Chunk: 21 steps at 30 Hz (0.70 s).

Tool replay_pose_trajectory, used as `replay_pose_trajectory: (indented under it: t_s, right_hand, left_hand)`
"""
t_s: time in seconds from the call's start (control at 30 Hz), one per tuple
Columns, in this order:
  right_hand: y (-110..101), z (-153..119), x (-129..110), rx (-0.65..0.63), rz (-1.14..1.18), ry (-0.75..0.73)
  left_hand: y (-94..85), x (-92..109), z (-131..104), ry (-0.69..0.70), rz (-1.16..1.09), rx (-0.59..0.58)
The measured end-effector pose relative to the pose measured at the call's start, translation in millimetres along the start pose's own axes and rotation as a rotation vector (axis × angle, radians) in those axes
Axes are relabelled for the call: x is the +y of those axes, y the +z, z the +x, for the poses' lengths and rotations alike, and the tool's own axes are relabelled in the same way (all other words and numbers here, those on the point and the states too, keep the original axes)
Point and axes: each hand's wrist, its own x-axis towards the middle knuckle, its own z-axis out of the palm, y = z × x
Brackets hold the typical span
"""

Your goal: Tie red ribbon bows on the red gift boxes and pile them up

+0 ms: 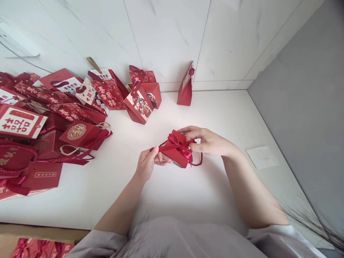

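A small red gift box (175, 155) is in front of me, over the middle of the white table. A shiny red ribbon is tied in a bow (177, 143) across its top. My left hand (145, 164) pinches one end of the ribbon between thumb and forefinger, its other fingers curled by the box's left corner. From the right, my right hand (211, 142) is closed on the ribbon's other side, with some fingers over the box's far edge. A twisted red cord handle (199, 162) loops out at the box's right.
Many red gift boxes (48, 139) with ribbons and cord handles crowd the table's left. More boxes (139, 103) stand along the tiled wall, and a lone upright box (186, 87) is further right. A white paper (262, 157) lies right. A carton of red packages (40, 249) is lower left.
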Motion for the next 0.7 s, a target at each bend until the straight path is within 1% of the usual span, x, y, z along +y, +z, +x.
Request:
replay_pose_trajectory:
  t_s: [0.1, 0.2, 0.3, 0.4, 0.5, 0.7]
  right_hand:
    - [-3.1, -1.7, 0.9, -0.024, 0.002, 0.017]
    - [-8.9, -5.8, 2.9, -0.08, 0.026, 0.052]
    - [-13.1, -8.9, 4.1, -0.088, 0.064, 0.088]
    - [-12.6, -7.5, 4.0, -0.064, 0.091, 0.084]
    - [-9.3, -3.6, 3.8, -0.067, 0.105, 0.072]
    - [-7.5, -1.3, 6.0, -0.062, 0.108, 0.059]
  left_hand:
    - [-1.9, -1.0, 0.6, -0.003, 0.019, 0.01]
    - [-6.9, -0.6, 1.3, -0.005, 0.06, -0.029]
    - [-10.4, 0.6, 2.0, -0.012, 0.103, -0.048]
    - [-9.6, 2.0, 2.7, -0.002, 0.077, -0.005]
    - [-6.6, 4.3, 2.7, 0.014, 0.048, 0.038]
    - [-2.6, 9.7, -1.4, 0.027, 0.13, 0.054]
